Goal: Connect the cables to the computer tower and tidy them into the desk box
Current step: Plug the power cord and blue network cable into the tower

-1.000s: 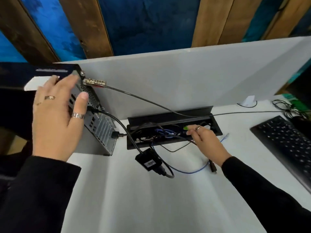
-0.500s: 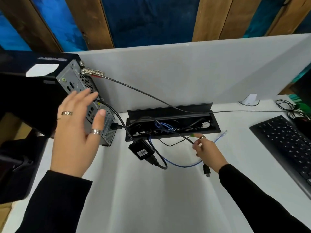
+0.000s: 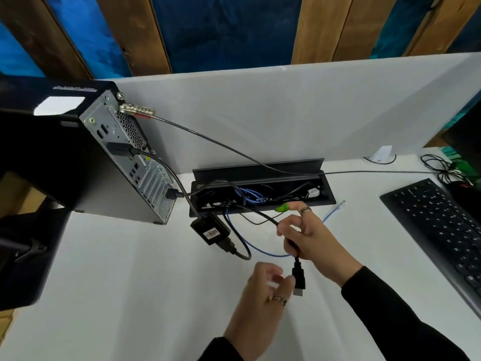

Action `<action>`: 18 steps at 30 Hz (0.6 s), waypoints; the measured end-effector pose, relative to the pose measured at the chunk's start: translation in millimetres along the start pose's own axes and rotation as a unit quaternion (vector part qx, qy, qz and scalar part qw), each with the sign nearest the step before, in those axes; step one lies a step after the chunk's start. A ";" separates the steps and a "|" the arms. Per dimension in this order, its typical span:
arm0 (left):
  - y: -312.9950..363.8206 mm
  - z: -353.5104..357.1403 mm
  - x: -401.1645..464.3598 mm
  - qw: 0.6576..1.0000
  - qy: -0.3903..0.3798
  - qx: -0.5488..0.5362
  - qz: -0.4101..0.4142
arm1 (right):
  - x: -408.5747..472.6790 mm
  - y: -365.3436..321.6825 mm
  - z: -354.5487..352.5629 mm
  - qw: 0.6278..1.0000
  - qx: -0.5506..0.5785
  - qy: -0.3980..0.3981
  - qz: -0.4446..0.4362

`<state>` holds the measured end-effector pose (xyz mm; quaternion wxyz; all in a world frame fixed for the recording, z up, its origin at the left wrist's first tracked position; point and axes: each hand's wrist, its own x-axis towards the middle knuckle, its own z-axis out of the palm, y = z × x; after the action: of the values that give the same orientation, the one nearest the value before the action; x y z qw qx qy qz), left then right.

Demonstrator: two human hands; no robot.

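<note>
Head view: the computer tower (image 3: 109,162) stands upright at the left of the white desk (image 3: 130,295), its rear panel facing the desk box (image 3: 260,190). Two black cables are already seated in the rear panel, and a steel lock cable (image 3: 208,142) runs from the tower's upper corner across the box toward the right. The desk box is recessed in the desk against the grey partition (image 3: 286,108), lid raised, with blue and black leads bundled inside. A black adapter block (image 3: 210,229) lies on the desk just in front of the box's left end. A blue network cable (image 3: 260,250) loops out of the box onto the desk, its clear plug lying free near the box's right end. The right hand (image 3: 312,241) is closed around a black cable (image 3: 263,216) that leads out of the box; the cable's plug (image 3: 299,280) hangs below the fist, pointing down. The left hand (image 3: 263,303) is blurred, fingers loosely curled just beside the plug; contact cannot be determined. A black keyboard (image 3: 440,230) sits at the right.
</note>
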<state>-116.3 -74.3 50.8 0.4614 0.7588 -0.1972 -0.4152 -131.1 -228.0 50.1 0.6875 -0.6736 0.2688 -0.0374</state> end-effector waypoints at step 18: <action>-0.2 -14.3 -7.3 0.994 -0.027 -0.097 0.037 | -9.5 6.2 -10.8 0.997 0.076 -0.027 0.015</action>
<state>-108.9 -61.5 57.2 0.5426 0.6913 -0.1959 -0.4351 -145.7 -233.3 47.8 0.7442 -0.6160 0.2566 -0.0296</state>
